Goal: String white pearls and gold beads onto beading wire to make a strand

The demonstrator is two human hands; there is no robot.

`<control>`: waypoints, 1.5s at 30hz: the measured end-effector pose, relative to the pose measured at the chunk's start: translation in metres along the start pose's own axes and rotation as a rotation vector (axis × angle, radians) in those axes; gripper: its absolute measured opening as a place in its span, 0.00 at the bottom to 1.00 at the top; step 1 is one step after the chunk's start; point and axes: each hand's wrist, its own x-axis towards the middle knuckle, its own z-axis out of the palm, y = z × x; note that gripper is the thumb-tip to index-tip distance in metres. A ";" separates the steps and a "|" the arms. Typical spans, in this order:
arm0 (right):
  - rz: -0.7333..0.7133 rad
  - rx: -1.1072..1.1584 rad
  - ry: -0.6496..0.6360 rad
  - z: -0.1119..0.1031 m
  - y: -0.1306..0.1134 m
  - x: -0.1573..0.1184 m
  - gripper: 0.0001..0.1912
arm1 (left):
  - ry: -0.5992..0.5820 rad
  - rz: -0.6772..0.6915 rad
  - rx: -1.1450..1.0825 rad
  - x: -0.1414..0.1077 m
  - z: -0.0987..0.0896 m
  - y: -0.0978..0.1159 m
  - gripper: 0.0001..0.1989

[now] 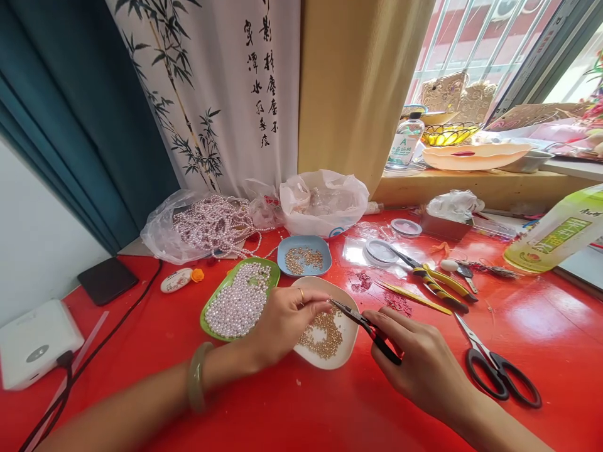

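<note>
My left hand is pinched between the green tray and the white dish, thumb and forefinger together at a tiny piece too small to name. Black-handled pliers are gripped in my right hand, their jaw tips reaching that pinch. Below both hands lies the white dish with small gold beads in it. Left of it, the green tray is full of white pearl beads, partly hidden by my left hand. A blue dish with more gold beads stands just behind.
Scissors, yellow tweezers and yellow-black pliers lie at the right, beside a tilted green bottle. Plastic bags and pearl strands line the back. At the left are a white box, a cable and a black phone-like slab.
</note>
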 end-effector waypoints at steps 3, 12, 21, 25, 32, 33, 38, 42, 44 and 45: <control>0.024 0.038 -0.025 0.000 -0.002 -0.001 0.13 | 0.003 0.091 0.042 -0.002 -0.001 0.001 0.08; 0.124 0.149 -0.085 0.000 -0.010 0.001 0.13 | 0.050 0.281 0.167 -0.002 -0.002 -0.005 0.07; 0.062 0.034 -0.061 0.004 -0.006 -0.001 0.13 | 0.038 0.362 0.245 -0.001 -0.005 -0.006 0.06; -0.022 -0.060 -0.017 0.003 -0.003 -0.003 0.13 | 0.013 0.379 0.284 -0.001 -0.006 -0.002 0.07; 0.078 -0.068 -0.119 -0.004 0.002 0.005 0.14 | -0.116 -0.048 -0.048 0.009 -0.009 0.006 0.07; 0.129 -0.067 -0.153 -0.007 0.004 0.008 0.14 | -0.139 -0.121 -0.137 0.011 -0.010 0.006 0.08; 0.395 -0.427 -0.301 -0.013 0.026 0.019 0.14 | -0.194 -0.290 -0.414 0.021 -0.014 0.007 0.11; 0.422 -0.634 -0.438 -0.006 0.044 0.012 0.13 | -0.210 -0.344 -0.496 0.019 -0.014 0.008 0.11; 0.404 -0.656 -0.464 -0.003 0.048 0.009 0.13 | -0.219 -0.359 -0.512 0.018 -0.013 0.009 0.11; 0.388 -0.653 -0.456 -0.002 0.048 0.009 0.14 | -0.225 -0.363 -0.519 0.017 -0.012 0.009 0.11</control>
